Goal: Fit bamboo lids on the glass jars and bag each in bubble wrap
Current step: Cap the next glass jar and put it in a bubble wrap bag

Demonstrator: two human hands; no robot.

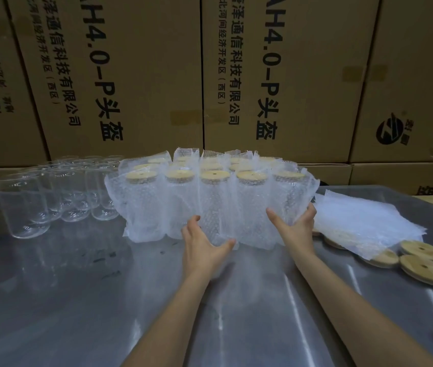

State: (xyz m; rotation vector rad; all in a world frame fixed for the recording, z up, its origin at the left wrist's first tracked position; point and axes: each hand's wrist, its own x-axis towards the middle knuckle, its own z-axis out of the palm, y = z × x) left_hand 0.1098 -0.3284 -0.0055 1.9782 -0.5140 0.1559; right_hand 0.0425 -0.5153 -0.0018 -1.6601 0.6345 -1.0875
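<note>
In the middle of the steel table (77,300) stands a block of bagged jars (210,202), each in its own bubble wrap bag w/ the bag mouth open at top. Every jar in this block carries a round bamboo lid w/ a small hole in the centre; the front row shows five lids (214,176), and more rows stand behind, close together and touching.

The left hand (203,243) is spread wide, fingers relaxed, palm against the lower front of the middle bagged jar. The right hand (298,226) is also wide, thumb on the front and fingers around the right end of the front row, pressing the wrap.

Left of the block is a group of bare glass jars (59,194), upright, empty, no lids, just beside the block's left edge.

On the right lies a flat stack of bubble wrap bags (369,223), partly covering loose bamboo lids (421,263) that lie flat near the table's right edge; one more lid shows at the lower right corner.

Behind everything is a wall of cardboard cartons (143,75) w/ printed text, close to the back rows. Open table surface lies in front, between the arms and to the left near side.
</note>
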